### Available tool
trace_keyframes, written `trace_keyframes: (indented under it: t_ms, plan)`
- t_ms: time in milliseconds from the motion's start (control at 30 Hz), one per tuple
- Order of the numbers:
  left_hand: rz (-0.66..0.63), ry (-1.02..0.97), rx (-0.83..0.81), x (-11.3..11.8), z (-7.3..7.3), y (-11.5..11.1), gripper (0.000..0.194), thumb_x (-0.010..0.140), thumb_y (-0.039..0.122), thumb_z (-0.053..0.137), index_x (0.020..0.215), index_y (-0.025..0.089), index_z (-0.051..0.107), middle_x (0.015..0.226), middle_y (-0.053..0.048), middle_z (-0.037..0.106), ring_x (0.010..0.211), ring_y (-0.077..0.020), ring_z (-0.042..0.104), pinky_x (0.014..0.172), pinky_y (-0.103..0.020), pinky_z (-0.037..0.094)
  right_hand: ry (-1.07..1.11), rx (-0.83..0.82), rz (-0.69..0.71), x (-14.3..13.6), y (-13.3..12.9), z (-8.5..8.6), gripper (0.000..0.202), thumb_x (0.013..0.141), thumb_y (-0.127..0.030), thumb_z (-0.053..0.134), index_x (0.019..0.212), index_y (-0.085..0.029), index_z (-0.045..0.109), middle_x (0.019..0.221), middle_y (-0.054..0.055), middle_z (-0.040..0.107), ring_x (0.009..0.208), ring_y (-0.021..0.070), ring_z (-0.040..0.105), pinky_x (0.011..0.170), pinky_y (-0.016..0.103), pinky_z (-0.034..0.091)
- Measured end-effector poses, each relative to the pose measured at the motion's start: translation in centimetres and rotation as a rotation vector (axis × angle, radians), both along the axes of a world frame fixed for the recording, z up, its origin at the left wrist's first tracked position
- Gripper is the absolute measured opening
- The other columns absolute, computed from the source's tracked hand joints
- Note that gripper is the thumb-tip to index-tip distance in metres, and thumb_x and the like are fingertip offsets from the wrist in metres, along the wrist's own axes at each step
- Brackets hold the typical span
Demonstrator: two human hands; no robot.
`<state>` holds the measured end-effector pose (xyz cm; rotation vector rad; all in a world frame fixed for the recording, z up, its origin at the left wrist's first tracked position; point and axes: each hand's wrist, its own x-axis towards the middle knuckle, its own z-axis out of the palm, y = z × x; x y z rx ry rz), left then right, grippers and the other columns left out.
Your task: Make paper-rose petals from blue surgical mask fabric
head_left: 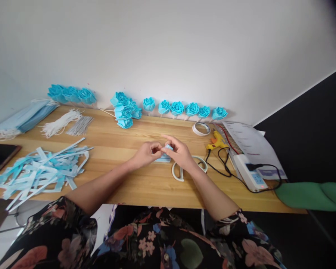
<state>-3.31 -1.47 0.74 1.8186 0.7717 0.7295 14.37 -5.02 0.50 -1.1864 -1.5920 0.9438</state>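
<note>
Above the middle of the wooden table, my left hand point(147, 154) and my right hand point(180, 152) meet at the fingertips. Both are closed in a pinch around a small light-blue piece point(168, 147). Below them lies more light-blue material point(164, 158), partly hidden by the fingers. White-handled scissors point(177, 174) rest under my right wrist, their blades hidden. Blue flowers point(177, 108) stand along the wall behind, and a bunch of them point(124, 111) lies left of centre.
Blue and white strips point(42, 170), white cords point(60, 121), grey wires point(80, 125), masks point(28, 115) and a phone point(0, 157) lie left. On the right are tape point(201, 129), a yellow glue gun point(218, 141), cables, a power strip point(249, 173) and papers point(252, 144).
</note>
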Motion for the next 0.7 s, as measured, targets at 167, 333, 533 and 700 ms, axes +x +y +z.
trace_keyframes:
  t_ms: [167,333,533,700]
  plan:
    - [-0.030,0.014,0.040,-0.08,0.37,-0.21,0.023,0.081,0.031,0.054,0.064,0.016,0.051,0.062,0.003,0.047,0.061,-0.0096,0.041,0.059,-0.023,0.033,-0.034,0.000,-0.027,-0.11,-0.08,0.08,0.042,0.081,-0.035,0.065,0.121,-0.023,0.065,0.072,-0.003,0.055,0.060,0.0090,0.046,0.056,0.022,0.038]
    - [-0.031,-0.006,-0.001,-0.10,0.21,-0.12,0.019,0.079,0.029,0.056,0.067,0.015,0.052,0.062,0.003,0.048,0.060,-0.0095,0.042,0.058,-0.023,0.033,-0.039,0.006,-0.086,0.27,-0.18,0.48,0.038,0.088,-0.039,0.055,0.121,-0.023,0.065,0.071,-0.002,0.056,0.058,0.0093,0.043,0.054,0.022,0.035]
    - [0.007,-0.030,-0.003,-0.04,-0.47,0.17,0.020,0.080,0.031,0.056,0.068,0.015,0.053,0.062,0.003,0.048,0.059,-0.0093,0.041,0.058,-0.023,0.032,-0.007,0.004,-0.003,0.09,0.00,-0.02,0.052,0.081,-0.039,0.066,0.130,-0.023,0.058,0.076,-0.002,0.057,0.062,0.0099,0.047,0.058,0.023,0.038]
    - [-0.017,-0.009,0.015,-0.08,-0.31,0.05,0.022,0.081,0.032,0.056,0.067,0.015,0.052,0.062,0.004,0.046,0.060,-0.0090,0.040,0.057,-0.022,0.032,-0.058,-0.006,-0.041,0.04,-0.03,0.05,0.043,0.084,-0.033,0.061,0.125,-0.022,0.062,0.072,-0.003,0.056,0.058,0.0086,0.044,0.055,0.022,0.035]
